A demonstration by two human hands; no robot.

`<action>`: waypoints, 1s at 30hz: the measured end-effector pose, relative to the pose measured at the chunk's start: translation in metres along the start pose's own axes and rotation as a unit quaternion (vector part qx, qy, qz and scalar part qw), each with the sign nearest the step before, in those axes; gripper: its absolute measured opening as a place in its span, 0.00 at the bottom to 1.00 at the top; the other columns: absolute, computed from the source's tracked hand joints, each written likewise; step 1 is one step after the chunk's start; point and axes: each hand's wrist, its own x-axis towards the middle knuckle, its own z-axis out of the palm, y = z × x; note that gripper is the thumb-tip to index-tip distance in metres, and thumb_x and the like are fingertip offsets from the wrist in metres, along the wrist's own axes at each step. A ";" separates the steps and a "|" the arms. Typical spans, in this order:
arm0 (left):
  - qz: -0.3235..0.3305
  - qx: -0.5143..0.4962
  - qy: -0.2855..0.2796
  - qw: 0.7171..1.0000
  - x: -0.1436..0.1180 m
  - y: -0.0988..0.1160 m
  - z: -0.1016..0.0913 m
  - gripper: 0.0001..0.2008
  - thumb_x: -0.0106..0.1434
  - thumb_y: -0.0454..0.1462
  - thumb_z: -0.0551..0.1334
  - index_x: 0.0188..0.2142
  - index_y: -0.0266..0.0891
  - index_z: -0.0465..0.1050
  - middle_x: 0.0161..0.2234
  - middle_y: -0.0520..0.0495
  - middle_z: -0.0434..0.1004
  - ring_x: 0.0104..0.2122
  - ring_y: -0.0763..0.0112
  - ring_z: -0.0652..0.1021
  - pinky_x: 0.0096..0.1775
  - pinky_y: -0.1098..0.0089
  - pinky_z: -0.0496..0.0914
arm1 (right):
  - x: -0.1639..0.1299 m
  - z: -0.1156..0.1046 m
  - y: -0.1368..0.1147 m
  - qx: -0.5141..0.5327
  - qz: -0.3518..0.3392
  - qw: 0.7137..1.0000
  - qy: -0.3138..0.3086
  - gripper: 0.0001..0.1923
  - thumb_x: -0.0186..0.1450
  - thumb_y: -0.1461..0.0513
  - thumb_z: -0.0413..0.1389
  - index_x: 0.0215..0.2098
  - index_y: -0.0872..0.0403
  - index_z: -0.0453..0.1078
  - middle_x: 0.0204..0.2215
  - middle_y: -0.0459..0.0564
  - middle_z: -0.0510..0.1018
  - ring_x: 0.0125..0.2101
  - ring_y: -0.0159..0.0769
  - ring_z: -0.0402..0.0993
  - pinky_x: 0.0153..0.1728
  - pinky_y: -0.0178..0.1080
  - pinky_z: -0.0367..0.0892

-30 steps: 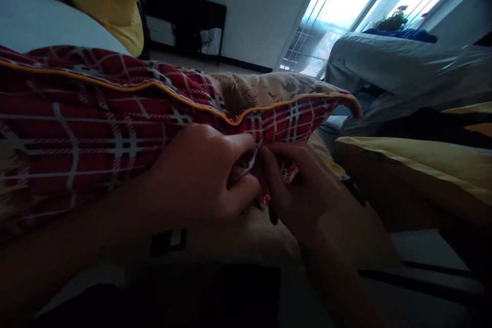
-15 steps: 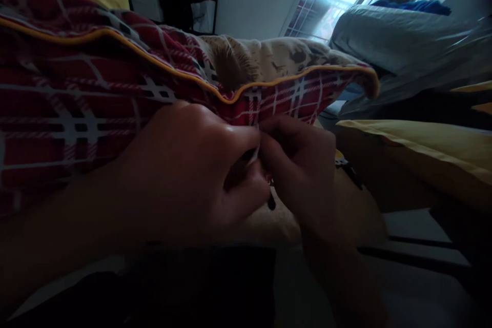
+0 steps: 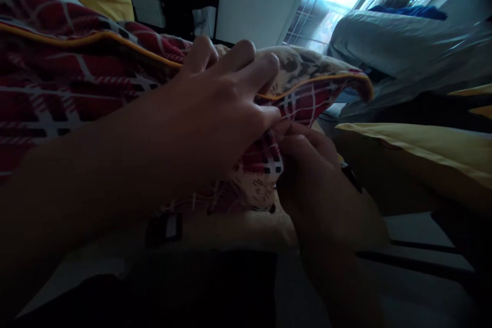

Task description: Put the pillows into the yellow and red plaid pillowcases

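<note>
Cushion cover (image 3: 77, 92) in red plaid, held at its open lower edge across the person's lap.

Cover lies draped over a floral-printed pad (image 3: 303, 69), yellow piping along its seam. Since a second ago the left hand (image 3: 215, 118) has let go its pinch at the edge and now lies flat, fingers spread, pressing on top of the cover. Right hand (image 3: 311, 174) is curled below, pinching the plaid edge. Yellow pillow (image 3: 423, 148) lies near, to the right.

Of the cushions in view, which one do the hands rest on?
The red plaid cushion with orange piping, under the left hand and right hand. The plain yellow cushions lie apart, untouched.
</note>
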 end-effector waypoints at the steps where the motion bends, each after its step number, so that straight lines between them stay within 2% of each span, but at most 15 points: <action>1: 0.014 -0.007 0.006 1.000 -0.001 -0.002 0.000 0.16 0.65 0.31 0.50 0.46 0.36 0.74 0.50 0.36 0.66 0.54 0.44 0.67 0.49 0.37 0.60 | 0.000 -0.001 -0.003 0.031 0.025 0.999 0.001 0.11 0.62 0.67 0.47 0.22 0.53 0.62 0.16 0.41 0.64 0.16 0.23 0.59 0.14 0.27 0.54; 4: 0.032 -0.010 0.029 0.999 -0.001 -0.004 0.001 0.19 0.66 0.32 0.45 0.46 0.34 0.73 0.48 0.39 0.66 0.54 0.45 0.67 0.50 0.37 0.60 | 0.001 -0.001 -0.009 0.110 0.089 0.990 0.006 0.08 0.57 0.66 0.50 0.20 0.53 0.62 0.14 0.39 0.63 0.14 0.22 0.56 0.13 0.27 0.53; 8: 0.002 -0.030 0.030 0.999 0.001 0.000 0.003 0.20 0.67 0.32 0.42 0.42 0.33 0.73 0.49 0.42 0.67 0.57 0.48 0.65 0.55 0.40 0.57 | 0.001 0.005 -0.008 0.127 0.120 0.984 0.019 0.05 0.53 0.65 0.52 0.19 0.54 0.65 0.13 0.38 0.63 0.14 0.22 0.54 0.14 0.27 0.52; 13: -0.011 0.018 -0.009 1.000 0.004 0.006 0.002 0.23 0.66 0.29 0.39 0.38 0.32 0.73 0.47 0.41 0.69 0.56 0.48 0.67 0.53 0.44 0.62 | 0.001 0.012 -0.002 0.057 0.093 0.993 0.046 0.04 0.53 0.65 0.54 0.21 0.56 0.69 0.16 0.39 0.70 0.18 0.24 0.62 0.19 0.28 0.57; 17: 0.000 0.004 0.000 1.000 0.005 0.007 0.006 0.17 0.64 0.28 0.46 0.36 0.34 0.74 0.42 0.40 0.71 0.53 0.49 0.70 0.52 0.47 0.64 | 0.002 0.016 0.002 0.011 0.076 0.996 0.036 0.07 0.56 0.65 0.52 0.21 0.56 0.68 0.16 0.40 0.70 0.19 0.24 0.62 0.20 0.30 0.56; 21: -0.020 -0.051 0.015 0.998 0.004 0.007 0.012 0.12 0.60 0.27 0.52 0.32 0.37 0.74 0.37 0.43 0.71 0.49 0.52 0.71 0.50 0.50 0.65 | 0.003 0.019 0.005 -0.003 0.076 0.997 0.033 0.08 0.58 0.64 0.52 0.22 0.56 0.68 0.17 0.40 0.70 0.19 0.25 0.62 0.21 0.31 0.56; 27: -0.052 -0.112 0.057 0.991 0.003 0.001 0.012 0.12 0.62 0.27 0.51 0.30 0.37 0.71 0.41 0.43 0.71 0.50 0.55 0.71 0.51 0.54 0.64 | -0.003 0.021 0.009 0.020 0.050 0.997 0.060 0.07 0.59 0.64 0.51 0.24 0.55 0.68 0.17 0.40 0.68 0.19 0.25 0.61 0.21 0.30 0.55; 30: -0.049 -0.110 0.055 0.991 0.002 -0.003 0.011 0.12 0.63 0.28 0.50 0.31 0.35 0.71 0.43 0.43 0.71 0.52 0.54 0.71 0.51 0.55 0.64 | -0.006 0.024 0.009 0.044 0.039 0.995 0.085 0.08 0.59 0.64 0.51 0.22 0.55 0.66 0.16 0.39 0.66 0.19 0.24 0.60 0.20 0.30 0.55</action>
